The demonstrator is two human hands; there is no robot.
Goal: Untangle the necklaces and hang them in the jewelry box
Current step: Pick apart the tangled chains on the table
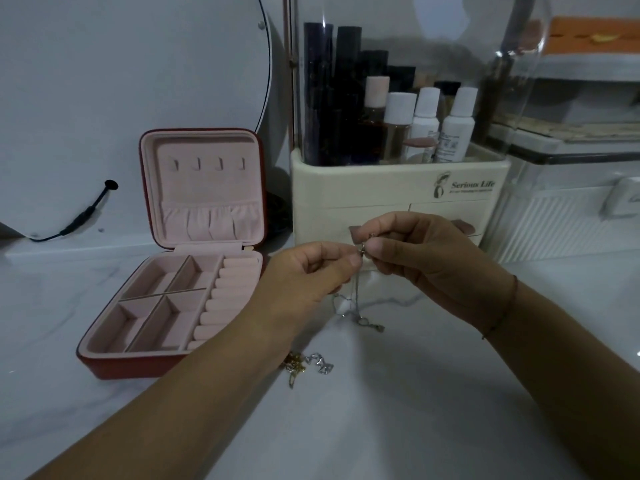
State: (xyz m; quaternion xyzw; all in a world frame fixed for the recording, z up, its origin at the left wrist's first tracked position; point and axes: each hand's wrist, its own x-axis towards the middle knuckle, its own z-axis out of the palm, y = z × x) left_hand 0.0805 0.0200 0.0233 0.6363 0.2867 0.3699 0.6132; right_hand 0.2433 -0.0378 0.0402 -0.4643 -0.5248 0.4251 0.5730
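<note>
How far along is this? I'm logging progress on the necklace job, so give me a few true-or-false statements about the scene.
1. The jewelry box stands open. True.
2. A necklace hangs on the lid hooks. False: all the hooks are bare.
3. The left hand and the right hand both pinch the silver necklace at its top end. True.
4. The gold chain is lifted in the left hand. False: it lies on the table, by the left forearm.
</note>
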